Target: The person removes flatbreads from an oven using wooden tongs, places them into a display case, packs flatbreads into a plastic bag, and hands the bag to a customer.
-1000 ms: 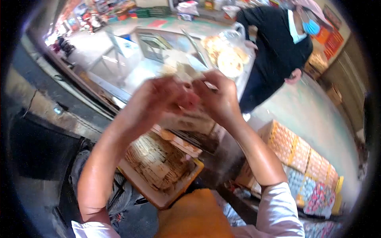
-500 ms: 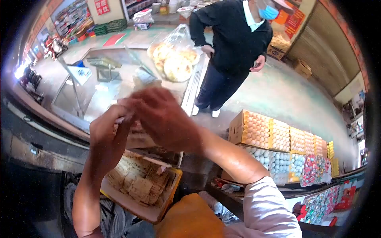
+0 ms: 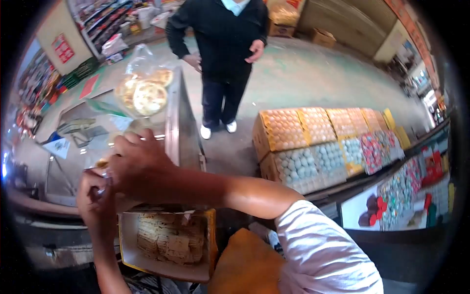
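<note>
Both hands are close together at the left, above the near edge of a glass-topped counter [image 3: 174, 122]. My left hand [image 3: 95, 193] has its fingers curled round something small that I cannot make out. Touching or nearly touching it, my right hand [image 3: 139, 164] is bent over with its fingers curled; what lies under them is hidden. Below the hands is a yellow-rimmed box [image 3: 212, 240] holding flat, brown layered pieces [image 3: 171, 240]. Beyond the hands, a clear plastic bag [image 3: 144, 93] of round flat breads rests on the counter.
A person in a dark top [image 3: 220, 44] stands behind the counter's right side. Stacked egg trays [image 3: 313, 130] fill the centre right, with pale eggs [image 3: 298, 164] in front and wrapped sweets [image 3: 374, 152] beside them. A white sign [image 3: 57, 147] is at the left.
The view has swung right, so the counter, bag and person appear further left. My hands remain close together and now appear lower and further left. More of the egg display shows.
</note>
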Tool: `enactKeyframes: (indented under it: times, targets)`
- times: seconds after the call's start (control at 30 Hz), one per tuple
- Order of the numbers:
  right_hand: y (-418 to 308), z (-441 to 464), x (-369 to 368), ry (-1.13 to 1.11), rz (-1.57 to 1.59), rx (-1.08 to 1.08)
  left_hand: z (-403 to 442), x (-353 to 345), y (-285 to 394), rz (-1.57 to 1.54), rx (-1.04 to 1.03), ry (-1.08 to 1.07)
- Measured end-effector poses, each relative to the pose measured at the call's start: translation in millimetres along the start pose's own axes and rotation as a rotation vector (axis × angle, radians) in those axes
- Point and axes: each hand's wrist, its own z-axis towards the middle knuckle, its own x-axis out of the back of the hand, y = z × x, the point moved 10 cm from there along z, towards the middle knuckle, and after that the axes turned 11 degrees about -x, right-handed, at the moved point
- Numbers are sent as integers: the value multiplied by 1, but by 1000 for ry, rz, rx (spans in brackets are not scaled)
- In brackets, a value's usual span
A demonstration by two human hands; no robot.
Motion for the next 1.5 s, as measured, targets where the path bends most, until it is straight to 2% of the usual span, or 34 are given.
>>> enactKeyframes:
  times: [0.03,0.07,0.13,0.2,0.27,0.33,0.4,0.47,0.5,0.53,0.63,0.77,0.83,0.97,1.07,1.13,1.2,1.3,1.37,1.4,1.47,1.5]
  targets:
    - [3,-1,-3,2,-17,-34,2,-5,3,-153,73,32]
    - [4,0,-2,29,17,-40,3,-8,4,-167,80,6]
    - [4,2,-4,53,46,-44,10,0,19,181,-110,-9]
    - [9,4,8,184,199,-102,13,-5,21,138,-141,-43]
    - [8,5,5,112,233,-95,17,-4,28,284,-188,-15]
    - [4,10,-13,-20,436,-90,19,-1,35,397,-299,-25]
    - [-6,13,-10,-106,447,-20,17,0,34,407,-276,-56]
    - [-3,16,-10,-157,531,-51,16,-2,31,401,-312,23]
    - [8,17,-12,-219,687,-173,16,2,36,322,-321,164]
    - [10,18,-16,-229,694,-165,15,8,35,332,-315,173]
    - [9,17,-20,-178,567,-32,12,12,23,314,-261,78]
    - [5,18,-19,-214,494,39,4,17,7,244,-119,110]
    - [7,20,-30,-350,473,8,4,16,18,293,-213,109]
    - [10,24,-30,-378,498,-87,2,16,18,255,-242,126]
    - [9,17,-43,-497,363,-112,-2,17,22,297,-321,131]
    - [-8,14,-22,-218,-127,126,-5,16,19,320,-263,78]
    - [19,21,-28,-259,-218,98,-11,18,22,316,-269,64]
    - [35,15,-33,-371,-56,26,-23,21,14,329,-265,71]
    - [41,6,-11,-220,101,-95,-38,12,-1,346,-253,77]
    - [36,-2,-6,-220,108,-89,-53,16,-24,268,-112,186]
    - [54,-26,-6,-342,328,-381,-80,23,-49,190,39,304]
    - [68,-54,-34,-592,874,-760,-90,22,-66,-55,113,316]
